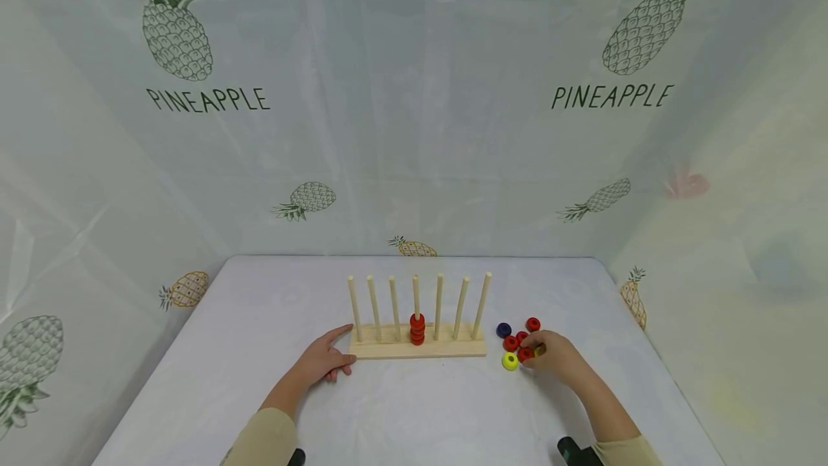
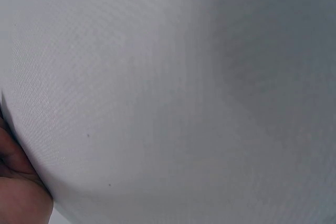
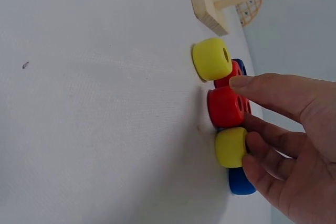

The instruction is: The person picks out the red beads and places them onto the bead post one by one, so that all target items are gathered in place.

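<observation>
A wooden peg stand [image 1: 420, 353] with several upright pegs stands on the table, red beads [image 1: 417, 329] stacked on its middle peg. My left hand [image 1: 323, 359] lies at the stand's left end, index finger straight to the rear corner and thumb at the front corner. To the right of the stand, my right hand [image 1: 558, 357] pinches a red bead [image 3: 226, 107] between thumb and index finger, low among the loose beads. Under its other fingers sits a yellow bead [image 3: 231, 147], with a blue bead [image 3: 241, 182] beside it. The left wrist view shows mostly white cloth.
Another yellow bead [image 1: 509, 361], a dark blue bead [image 1: 504, 330] and several red beads, one at the back [image 1: 533, 324], lie around the right hand. A white cloth covers the table [image 1: 414, 416]. Behind it hangs a pineapple-print curtain [image 1: 414, 135].
</observation>
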Motion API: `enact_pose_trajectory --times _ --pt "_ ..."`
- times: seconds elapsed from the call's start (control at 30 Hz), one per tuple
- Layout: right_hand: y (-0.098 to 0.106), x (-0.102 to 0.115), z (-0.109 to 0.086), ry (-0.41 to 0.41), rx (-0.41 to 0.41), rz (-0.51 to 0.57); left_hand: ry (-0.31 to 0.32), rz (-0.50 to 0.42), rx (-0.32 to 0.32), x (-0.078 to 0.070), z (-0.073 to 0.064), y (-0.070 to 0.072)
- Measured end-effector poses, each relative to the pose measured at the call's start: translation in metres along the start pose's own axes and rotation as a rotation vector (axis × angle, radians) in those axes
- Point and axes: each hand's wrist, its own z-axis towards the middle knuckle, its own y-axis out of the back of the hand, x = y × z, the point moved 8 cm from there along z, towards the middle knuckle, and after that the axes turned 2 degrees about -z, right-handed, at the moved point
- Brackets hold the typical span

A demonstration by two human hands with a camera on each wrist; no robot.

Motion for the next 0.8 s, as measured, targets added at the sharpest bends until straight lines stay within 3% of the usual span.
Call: enact_pose_trajectory --times 0.8 --pt "-0.0038 -0.0056 0.0036 0.009 -0.055 -0.052 -0.001 -0.007 0.010 -0.0013 -0.0004 -0.0004"
